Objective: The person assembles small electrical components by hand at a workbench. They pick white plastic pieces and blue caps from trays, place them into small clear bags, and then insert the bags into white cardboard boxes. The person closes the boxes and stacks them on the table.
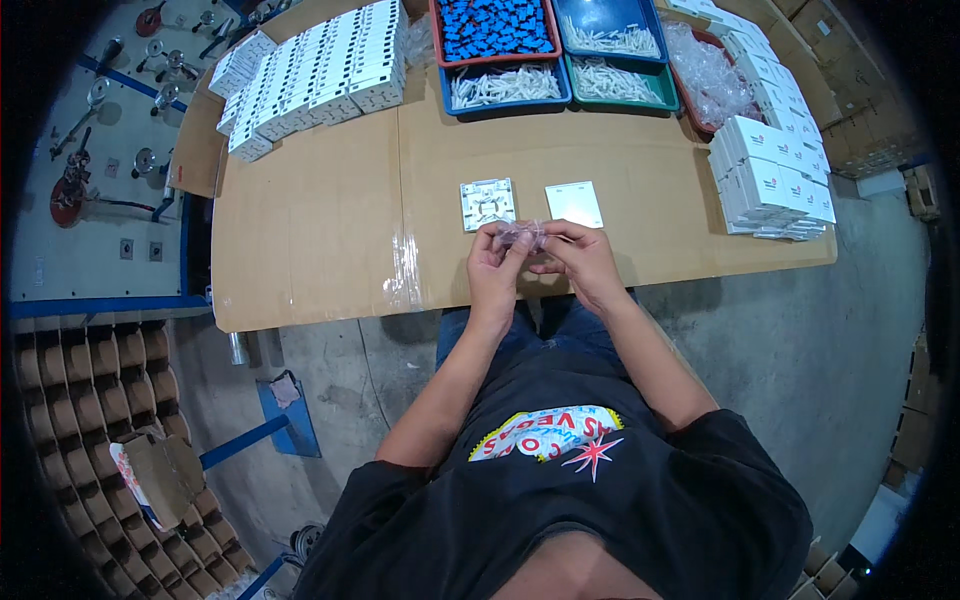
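A small clear bag (521,235) is pinched between both hands above the tabletop's (320,230) near edge, its long axis running left to right, with the left hand (495,268) closed on its left end and the right hand (580,258) closed on its right end. Neither hand is nearer (the bag bridges the fingertips). Just beyond it lie a white backplate (488,203) and a plain white cover (574,203), side by side.

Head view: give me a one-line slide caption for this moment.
Both hands, left hand and right hand, pinch a small clear plastic bag over a cardboard-covered table, just short of two white switch plates.
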Motion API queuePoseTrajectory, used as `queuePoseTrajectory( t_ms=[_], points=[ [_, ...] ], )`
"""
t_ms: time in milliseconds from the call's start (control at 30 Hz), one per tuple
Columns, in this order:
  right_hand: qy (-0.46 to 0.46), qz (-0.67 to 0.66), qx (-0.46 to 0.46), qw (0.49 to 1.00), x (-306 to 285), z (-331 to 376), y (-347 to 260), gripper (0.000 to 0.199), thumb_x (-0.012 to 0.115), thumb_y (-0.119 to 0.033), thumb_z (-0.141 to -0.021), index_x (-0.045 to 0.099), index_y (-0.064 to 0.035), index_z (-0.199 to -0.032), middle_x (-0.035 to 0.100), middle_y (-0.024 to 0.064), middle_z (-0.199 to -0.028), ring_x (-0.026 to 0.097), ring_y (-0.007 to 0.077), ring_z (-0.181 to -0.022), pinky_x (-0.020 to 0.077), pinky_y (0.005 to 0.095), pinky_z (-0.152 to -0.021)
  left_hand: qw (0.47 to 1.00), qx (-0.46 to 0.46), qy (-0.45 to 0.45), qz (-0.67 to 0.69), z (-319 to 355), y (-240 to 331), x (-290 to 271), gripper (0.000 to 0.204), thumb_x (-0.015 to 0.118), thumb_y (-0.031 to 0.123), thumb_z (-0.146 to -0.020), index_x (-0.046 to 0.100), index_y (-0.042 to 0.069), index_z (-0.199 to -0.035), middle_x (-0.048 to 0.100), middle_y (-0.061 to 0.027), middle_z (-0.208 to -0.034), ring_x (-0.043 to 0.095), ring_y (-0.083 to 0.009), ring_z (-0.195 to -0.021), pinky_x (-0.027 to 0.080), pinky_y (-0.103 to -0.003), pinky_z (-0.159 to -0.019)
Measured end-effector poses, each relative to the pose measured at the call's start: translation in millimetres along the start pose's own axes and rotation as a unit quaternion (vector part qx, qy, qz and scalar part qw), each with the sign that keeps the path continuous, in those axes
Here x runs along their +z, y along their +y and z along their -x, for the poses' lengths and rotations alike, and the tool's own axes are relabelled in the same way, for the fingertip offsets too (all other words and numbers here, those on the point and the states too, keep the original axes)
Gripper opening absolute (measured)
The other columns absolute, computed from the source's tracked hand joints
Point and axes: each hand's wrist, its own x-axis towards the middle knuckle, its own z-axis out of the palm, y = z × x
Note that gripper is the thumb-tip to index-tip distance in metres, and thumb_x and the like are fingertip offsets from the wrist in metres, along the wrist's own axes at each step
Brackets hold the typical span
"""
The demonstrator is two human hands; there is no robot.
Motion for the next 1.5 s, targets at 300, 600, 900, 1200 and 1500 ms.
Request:
queuePoseTrajectory(
  t_ms=[300,600,900,1200,1500],
  points=[
    [0.002,-0.057,0.054,0.997,-19.4,-4.4,-2.9,0.019,0.072,-0.008,-0.099,0.075,0.0039,-0.113,0.074,0.0105,-0.107,0.073,0.0193,-0.098,0.0664,0.0346,-0.078,0.998,0.005,-0.038,-0.049,0.0,-9.6,-3.6,0.026,0.071,0.004,-0.1,0.055,0.004,-0.121,0.07,-0.0099,-0.121,0.066,-0.0146,-0.111,0.052,-0.03,-0.098],
    [0.047,0.171,-0.036,0.983,-17.0,-3.4,-8.3,0.017,0.078,-0.012,-0.093,0.078,0.002,-0.104,0.074,0.0076,-0.105,0.071,0.0144,-0.09,0.0605,0.0283,-0.076,0.795,0.311,-0.063,-0.517,-5.1,24.7,0.5,0.056,0.082,0.01,-0.083,0.062,0.007,-0.135,0.072,-0.009,-0.124,0.063,-0.0284,-0.122,0.044,-0.043,-0.107],
    [0.029,0.237,-0.081,0.968,-28.3,-12.5,12.5,0.016,0.074,-0.009,-0.095,0.077,0.0032,-0.105,0.076,0.0072,-0.096,0.07,0.0134,-0.085,0.0566,0.028,-0.08,0.785,0.279,-0.105,-0.543,-12.7,-2.1,-25.0,0.04,0.083,0.02,-0.083,0.071,0.008,-0.119,0.075,-0.0071,-0.114,0.068,-0.0271,-0.109,0.042,-0.042,-0.101],
    [0.101,0.315,-0.232,0.915,-95.1,-116.3,-38.3,0.018,0.064,-0.007,-0.101,0.072,0.0037,-0.113,0.077,0.0066,-0.098,0.073,0.0135,-0.09,0.0572,0.029,-0.08,0.797,0.263,-0.14,-0.525,-16.1,-29.6,-36.7,0.038,0.081,0.032,-0.088,0.069,0.007,-0.115,0.073,-0.0085,-0.104,0.068,-0.0278,-0.102,0.047,-0.041,-0.092],
    [0.237,0.607,-0.339,0.679,-151.4,-255.5,-115.5,0.016,0.068,-0.011,-0.092,0.079,-0.0085,-0.103,0.074,0.0194,-0.1,0.07,0.0365,-0.096,0.0553,0.046,-0.086,0.783,0.278,-0.154,-0.534,-19.1,-33.3,-32.0,0.039,0.082,0.031,-0.087,0.069,0.005,-0.113,0.072,-0.0101,-0.105,0.067,-0.0291,-0.1,0.048,-0.042,-0.09]
  ],
)
